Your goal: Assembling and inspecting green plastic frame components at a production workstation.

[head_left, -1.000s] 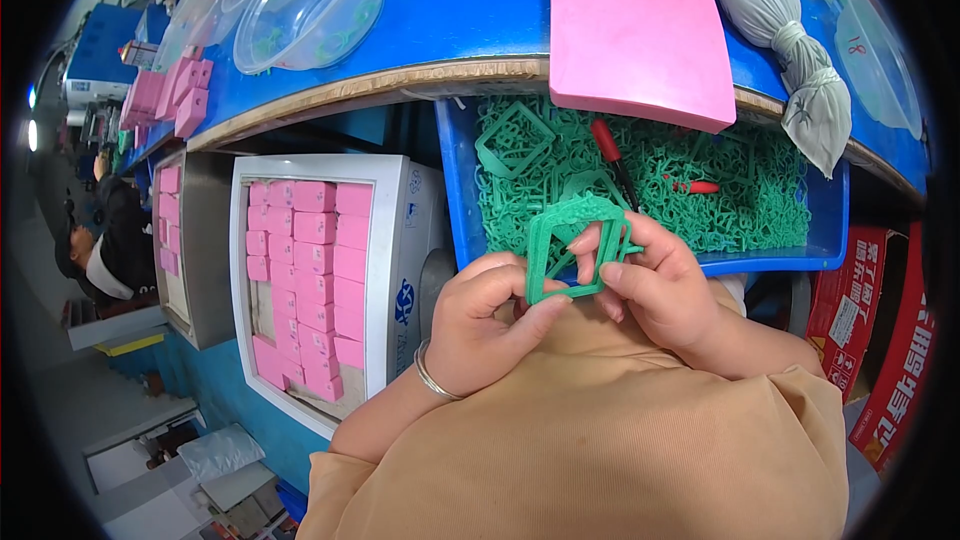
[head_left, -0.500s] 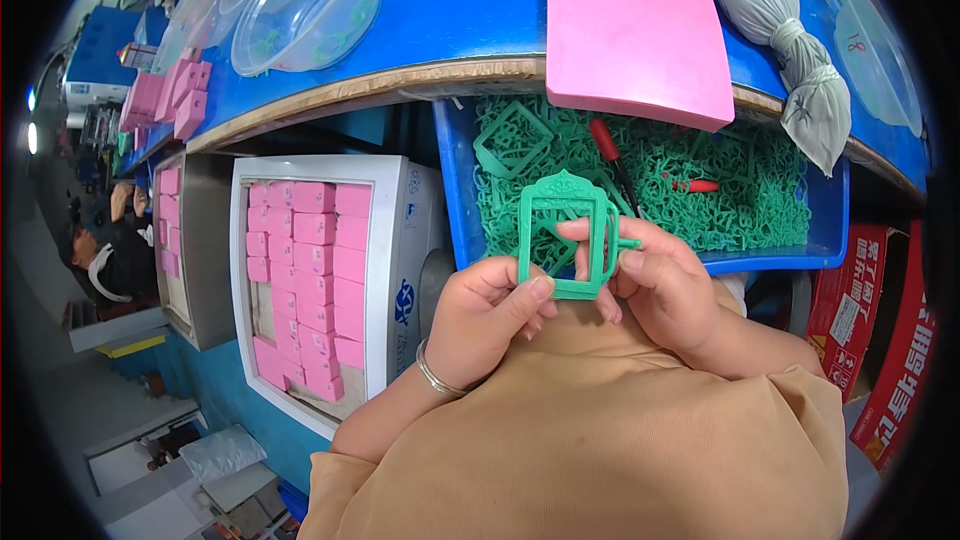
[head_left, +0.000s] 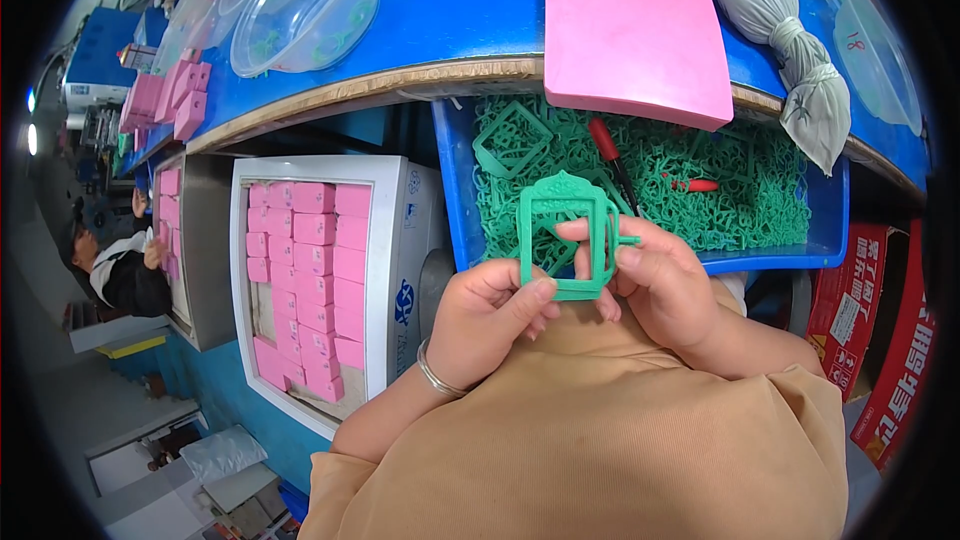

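Observation:
Both my hands hold a small green picture frame (head_left: 563,188) with an ornate crest on its top edge, just in front of the blue tray. My left hand (head_left: 495,305) pinches its lower left corner between thumb and fingers. On the other side, my right hand (head_left: 660,275) grips the right edge, with fingertips reaching into the opening. A second layer of green bars shows behind the front one; whether it is a separate frame I cannot tell. Beyond lies a blue tray (head_left: 842,225) full of green scraps, a red-and-black pen-like tool (head_left: 605,140) and a red-handled tool (head_left: 697,185).
A pink block (head_left: 637,30) overhangs the blue table's (head_left: 440,0) edge above the tray. Beside it lies a tied grey cloth bag (head_left: 775,15). To the left stand a white box (head_left: 405,250) of pink blocks and a clear tub (head_left: 310,15). Another person (head_left: 125,265) works far left.
The green frame has tilted very slightly in my hands, which keep the same grip. At far left, the other person's arms have moved toward the pink blocks.

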Demonstrator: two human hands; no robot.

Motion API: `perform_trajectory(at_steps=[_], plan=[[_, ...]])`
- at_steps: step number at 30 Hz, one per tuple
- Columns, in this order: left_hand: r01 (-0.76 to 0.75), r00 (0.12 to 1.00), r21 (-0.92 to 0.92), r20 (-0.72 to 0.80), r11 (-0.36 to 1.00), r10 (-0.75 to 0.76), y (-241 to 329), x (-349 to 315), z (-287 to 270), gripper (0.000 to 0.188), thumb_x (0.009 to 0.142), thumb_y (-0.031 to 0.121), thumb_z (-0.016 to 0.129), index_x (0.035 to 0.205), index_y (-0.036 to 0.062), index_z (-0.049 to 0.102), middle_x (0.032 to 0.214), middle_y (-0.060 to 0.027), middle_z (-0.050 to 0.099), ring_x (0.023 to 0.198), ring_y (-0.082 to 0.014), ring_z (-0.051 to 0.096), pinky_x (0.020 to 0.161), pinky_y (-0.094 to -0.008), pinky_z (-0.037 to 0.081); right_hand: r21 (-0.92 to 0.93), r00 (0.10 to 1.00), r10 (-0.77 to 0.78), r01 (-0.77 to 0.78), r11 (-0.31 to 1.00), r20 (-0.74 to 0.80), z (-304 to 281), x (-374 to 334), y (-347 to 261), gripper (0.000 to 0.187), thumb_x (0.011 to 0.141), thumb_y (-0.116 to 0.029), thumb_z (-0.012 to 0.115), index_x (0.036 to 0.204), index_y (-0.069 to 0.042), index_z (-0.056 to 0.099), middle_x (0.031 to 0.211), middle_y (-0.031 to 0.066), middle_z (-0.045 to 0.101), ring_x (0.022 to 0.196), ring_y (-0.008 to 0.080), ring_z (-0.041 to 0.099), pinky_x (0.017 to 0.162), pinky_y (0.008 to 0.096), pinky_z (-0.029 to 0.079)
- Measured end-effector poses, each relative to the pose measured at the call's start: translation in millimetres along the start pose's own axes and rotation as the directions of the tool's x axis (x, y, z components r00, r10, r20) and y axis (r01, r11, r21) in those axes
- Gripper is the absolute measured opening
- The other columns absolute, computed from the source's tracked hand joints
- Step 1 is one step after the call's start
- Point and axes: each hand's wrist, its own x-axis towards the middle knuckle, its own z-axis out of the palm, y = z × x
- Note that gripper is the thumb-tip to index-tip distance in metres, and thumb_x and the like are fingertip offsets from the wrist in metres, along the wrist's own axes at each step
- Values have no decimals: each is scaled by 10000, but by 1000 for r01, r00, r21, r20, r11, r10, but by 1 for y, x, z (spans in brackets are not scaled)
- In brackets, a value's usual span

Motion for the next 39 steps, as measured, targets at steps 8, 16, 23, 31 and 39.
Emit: perform_trajectory(at_steps=[8,16,23,31,39], plan=[[-133,988,281,110,950,106,6,0,5,99,783,24,550,875,5,519,867,-18,495,742,-43,484,631,-189,413,-54,999,9,-12,998,-51,-2,-1,1,272,851,-123,393,1073,-7,498,790,5,508,615,56,429,566,183,371],[-139,990,-56,-7,989,139,4,2,4,173,835,86,489,990,20,449,910,-49,546,763,-61,493,664,-202,419,-253,997,-24,44,967,78,2,-1,3,226,813,-11,442,1034,6,486,900,21,526,815,67,480,711,211,400],[-119,993,-81,5,990,119,-1,0,-1,81,837,84,485,889,24,501,839,-18,540,647,-18,469,542,-155,376,-239,988,-140,122,963,-61,5,1,0,237,809,2,429,1046,-8,424,951,42,496,846,78,474,735,234,409],[-121,987,162,127,979,100,12,1,10,124,844,106,474,918,10,497,831,-24,530,755,-79,501,667,-225,416,-232,999,-44,43,972,1,7,-1,-2,205,806,15,412,1006,3,452,928,51,503,876,91,481,784,246,409],[-291,953,487,220,824,206,2,4,3,162,870,126,412,957,10,483,844,-23,538,756,-64,511,634,-192,415,-214,1000,-19,13,977,-25,9,0,-1,194,797,25,409,984,0,454,909,48,506,831,82,496,762,236,418]])
